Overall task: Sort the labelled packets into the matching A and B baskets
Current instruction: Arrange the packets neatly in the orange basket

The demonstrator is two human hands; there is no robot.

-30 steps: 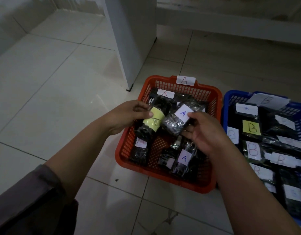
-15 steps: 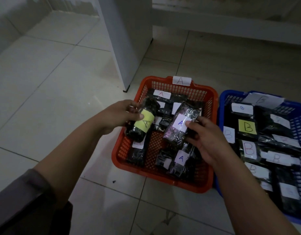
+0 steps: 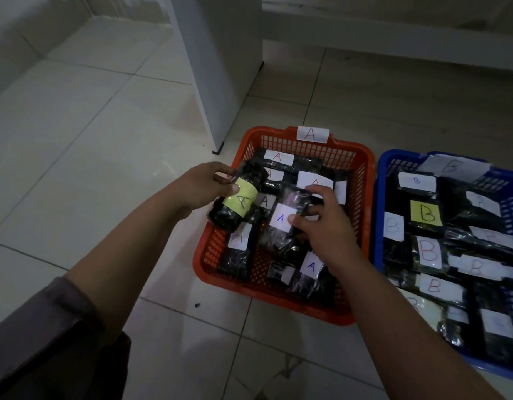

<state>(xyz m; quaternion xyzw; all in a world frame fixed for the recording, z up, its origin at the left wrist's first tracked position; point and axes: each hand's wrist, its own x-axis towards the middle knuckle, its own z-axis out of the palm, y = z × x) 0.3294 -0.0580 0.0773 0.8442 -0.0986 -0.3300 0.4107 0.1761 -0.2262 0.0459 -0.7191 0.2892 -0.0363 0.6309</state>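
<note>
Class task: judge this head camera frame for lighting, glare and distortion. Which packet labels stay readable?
Head view: dim and bluish; faint glare on the floor tiles; wide-angle bending at the edges; the yellow A label and yellow B label read clearly; labels low in the blue basket are blurred.

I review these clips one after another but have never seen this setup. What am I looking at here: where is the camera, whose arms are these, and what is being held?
There is no machine here: a person wears one wide-angle camera on the head, looking down at their own bare arms. On the tiled floor stand two plastic baskets, touching side by side. The orange basket carries a paper tag marked A, the blue basket one marked B, and each holds dark packets with matching letters. The left hand grips a packet with a yellow A label over the orange basket's left edge. The right hand pinches a packet with a white A label above that basket's middle.
</note>
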